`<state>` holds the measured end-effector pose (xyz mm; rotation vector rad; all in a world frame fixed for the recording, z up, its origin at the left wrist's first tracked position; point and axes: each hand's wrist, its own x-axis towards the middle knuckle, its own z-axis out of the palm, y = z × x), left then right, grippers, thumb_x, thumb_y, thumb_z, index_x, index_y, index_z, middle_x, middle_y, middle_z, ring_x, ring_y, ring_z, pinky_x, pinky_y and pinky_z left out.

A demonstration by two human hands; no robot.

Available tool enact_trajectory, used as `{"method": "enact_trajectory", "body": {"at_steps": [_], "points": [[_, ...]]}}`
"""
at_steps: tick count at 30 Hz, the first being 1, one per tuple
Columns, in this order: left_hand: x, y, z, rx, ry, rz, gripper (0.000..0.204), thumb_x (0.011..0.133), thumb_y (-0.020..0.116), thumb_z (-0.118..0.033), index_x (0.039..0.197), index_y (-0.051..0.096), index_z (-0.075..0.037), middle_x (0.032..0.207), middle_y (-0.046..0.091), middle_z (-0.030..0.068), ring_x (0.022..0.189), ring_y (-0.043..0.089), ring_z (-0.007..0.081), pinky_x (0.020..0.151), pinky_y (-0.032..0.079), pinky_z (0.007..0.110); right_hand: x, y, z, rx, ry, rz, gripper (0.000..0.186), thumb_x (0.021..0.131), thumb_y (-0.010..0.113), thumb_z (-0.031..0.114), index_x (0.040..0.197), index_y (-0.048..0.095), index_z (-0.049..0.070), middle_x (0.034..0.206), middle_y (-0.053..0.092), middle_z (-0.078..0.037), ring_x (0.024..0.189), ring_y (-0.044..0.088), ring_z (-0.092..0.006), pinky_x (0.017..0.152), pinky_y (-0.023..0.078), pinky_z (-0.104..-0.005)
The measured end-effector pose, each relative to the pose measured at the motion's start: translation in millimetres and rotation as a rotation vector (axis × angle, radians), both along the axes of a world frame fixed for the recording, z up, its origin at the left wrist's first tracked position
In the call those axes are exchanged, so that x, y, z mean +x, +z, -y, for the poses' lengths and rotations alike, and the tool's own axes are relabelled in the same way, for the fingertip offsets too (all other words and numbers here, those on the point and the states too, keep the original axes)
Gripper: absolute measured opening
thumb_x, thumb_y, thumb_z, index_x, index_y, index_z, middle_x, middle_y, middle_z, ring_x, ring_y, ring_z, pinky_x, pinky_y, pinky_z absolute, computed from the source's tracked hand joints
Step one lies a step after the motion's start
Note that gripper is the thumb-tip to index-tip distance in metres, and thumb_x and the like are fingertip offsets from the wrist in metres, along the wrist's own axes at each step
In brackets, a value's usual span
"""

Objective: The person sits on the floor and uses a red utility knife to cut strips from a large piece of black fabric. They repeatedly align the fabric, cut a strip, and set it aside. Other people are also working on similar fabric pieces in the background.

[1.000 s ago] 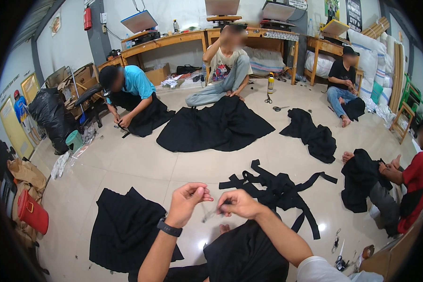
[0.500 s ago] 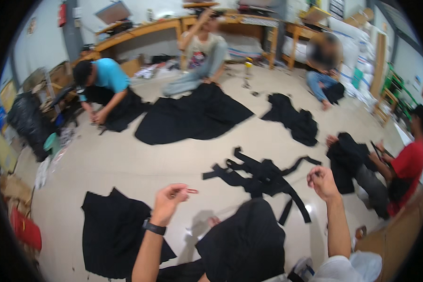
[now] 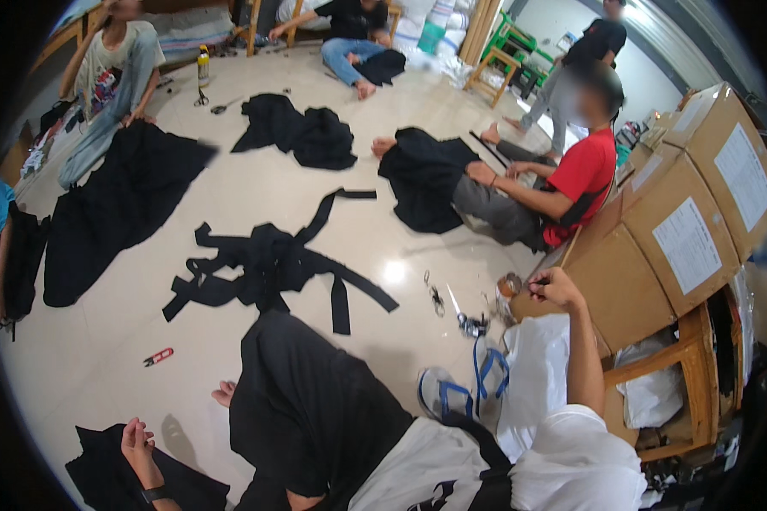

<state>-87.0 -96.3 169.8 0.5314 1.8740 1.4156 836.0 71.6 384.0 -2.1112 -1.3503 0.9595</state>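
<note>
My left hand (image 3: 138, 440) is at lower left above black cloth (image 3: 89, 464), fingers curled; what they hold, if anything, is too small to make out. Red snips (image 3: 158, 356) lie on the floor beyond it. My right hand (image 3: 554, 288) is raised at the right by cardboard boxes (image 3: 682, 247), pinching a small dark thing. Near it are long-bladed scissors (image 3: 469, 322), a tape roll (image 3: 510, 285) and another small pair of scissors (image 3: 435, 294). Black cloth (image 3: 307, 392) covers my bent leg. A pile of black straps (image 3: 268, 268) lies in front of me.
Flip-flops (image 3: 443, 396) and a white bag (image 3: 533, 366) sit at my right. Co-workers sit around with black cloth: one in red (image 3: 584, 179), one in jeans (image 3: 349, 51), one in a pale shirt (image 3: 115, 77), one in blue (image 3: 2, 196). A person stands (image 3: 596, 47) behind.
The view has swung right, bringing the boxes into sight. My hands have moved apart, the right out toward the boxes, the left down to the lower left.
</note>
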Motion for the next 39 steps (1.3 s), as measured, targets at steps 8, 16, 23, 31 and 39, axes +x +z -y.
{"method": "enact_trajectory", "body": {"at_steps": [8,16,23,31,39], "points": [[-25.0,-79.5,74.2,-0.051,0.189,0.077,0.038,0.102,0.066,-0.033,0.132,0.066,-0.011,0.11,0.065,-0.004,0.089,0.058,0.0068,0.08,0.043,0.024,25.8,-41.3,40.9,-0.392,0.069,0.469,0.011,0.085,0.067,-0.001,0.085,0.077,-0.005,0.072,0.074,-0.01,0.059,0.069,-0.0147,0.054,0.056,-0.0303],[-36.9,-84.2,100.5,-0.062,0.249,0.07,0.041,0.102,0.065,-0.034,0.137,0.064,-0.012,0.119,0.067,-0.0026,0.093,0.059,0.0084,0.087,0.043,0.027,21.6,-141.3,51.9,-0.613,0.07,0.128,0.009,0.082,0.071,0.001,0.08,0.076,-0.006,0.073,0.074,-0.012,0.058,0.068,-0.0174,0.052,0.056,-0.0306],[-37.0,-87.0,107.6,-0.11,0.256,0.093,0.041,0.102,0.064,-0.035,0.137,0.064,-0.013,0.124,0.067,-0.0022,0.095,0.059,0.0088,0.09,0.042,0.029,42.1,-179.4,46.1,-0.151,-0.227,0.075,0.013,0.093,0.072,0.004,0.093,0.071,-0.01,0.077,0.071,-0.013,0.069,0.069,-0.0206,0.059,0.057,-0.0322],[-34.9,-92.8,119.8,-0.083,0.217,0.103,0.042,0.101,0.066,-0.036,0.136,0.065,-0.013,0.12,0.068,-0.0018,0.097,0.06,0.0094,0.092,0.042,0.03,39.9,-150.8,-2.8,-0.093,-0.426,-0.234,0.078,0.103,0.047,0.061,0.142,0.041,-0.006,0.121,0.061,-0.024,0.086,0.074,-0.0404,0.065,0.062,-0.0426],[-30.9,-88.6,128.2,-0.098,0.26,0.086,0.042,0.1,0.067,-0.039,0.134,0.066,-0.013,0.117,0.068,-0.0034,0.095,0.059,0.0085,0.09,0.042,0.03,33.8,-160.9,4.1,-0.153,-0.487,-0.076,0.031,0.088,0.072,0.024,0.098,0.071,-0.006,0.083,0.073,-0.019,0.075,0.076,-0.035,0.058,0.059,-0.0435]]}}
